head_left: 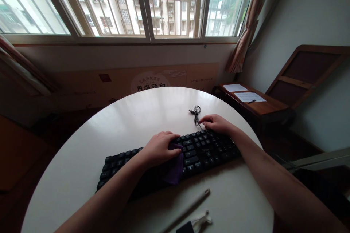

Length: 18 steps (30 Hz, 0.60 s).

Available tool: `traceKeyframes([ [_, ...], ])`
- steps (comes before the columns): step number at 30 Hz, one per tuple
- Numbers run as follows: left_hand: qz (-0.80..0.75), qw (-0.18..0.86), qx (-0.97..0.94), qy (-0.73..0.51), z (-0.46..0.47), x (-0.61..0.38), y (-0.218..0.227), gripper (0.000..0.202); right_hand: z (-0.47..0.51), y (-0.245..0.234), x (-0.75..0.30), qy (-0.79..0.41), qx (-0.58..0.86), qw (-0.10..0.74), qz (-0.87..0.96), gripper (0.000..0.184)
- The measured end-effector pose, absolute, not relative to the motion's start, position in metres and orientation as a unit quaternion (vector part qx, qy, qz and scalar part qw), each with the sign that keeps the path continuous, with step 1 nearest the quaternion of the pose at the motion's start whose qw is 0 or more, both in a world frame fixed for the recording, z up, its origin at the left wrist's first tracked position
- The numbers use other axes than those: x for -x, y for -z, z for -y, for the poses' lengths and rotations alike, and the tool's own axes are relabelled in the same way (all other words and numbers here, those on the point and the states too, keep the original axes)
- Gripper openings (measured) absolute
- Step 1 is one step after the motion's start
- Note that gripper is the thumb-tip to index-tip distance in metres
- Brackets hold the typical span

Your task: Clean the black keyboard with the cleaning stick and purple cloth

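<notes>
A black keyboard [202, 149] lies at a slant across the white round table [123, 116]. My left hand [161, 147] is closed on a purple cloth [175, 169], pressed over the middle of the keys; part of the cloth hangs toward the front edge. At the keyboard's back right edge, my right hand [217, 123] grips the rim with bent fingers, its underside hidden. Just beyond those fingertips, a bundled black cable [196, 113] rests on the table.
Near the table's front lie a pale stick-like handle [188, 209] and a white tool with a black part [201, 221]. To the right, a wooden chair [273, 103] holds paper sheets [250, 97] and a pen. A barred window and a long carton [117, 80] are behind the table.
</notes>
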<state>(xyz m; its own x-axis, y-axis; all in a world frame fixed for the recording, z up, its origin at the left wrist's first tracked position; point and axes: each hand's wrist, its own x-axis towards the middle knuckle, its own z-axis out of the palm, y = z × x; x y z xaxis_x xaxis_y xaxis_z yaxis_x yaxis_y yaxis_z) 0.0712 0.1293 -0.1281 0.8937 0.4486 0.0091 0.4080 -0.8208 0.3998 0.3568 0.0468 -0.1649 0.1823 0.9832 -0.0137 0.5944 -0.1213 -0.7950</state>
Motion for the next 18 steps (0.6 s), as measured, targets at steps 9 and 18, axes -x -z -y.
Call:
traceKeyframes([
  [9,-0.2,0.212,-0.956,-0.029,-0.1328,-0.0688,0.1226,0.054,-0.0466,0.1654,-0.3565,-0.279,0.693,0.34,0.57,0.031],
  [18,-0.214,0.204,-0.95,-0.105,-0.1267,-0.0679,0.1269,0.049,-0.0481,0.1664,-0.3575,-0.286,0.694,0.34,0.567,0.031],
])
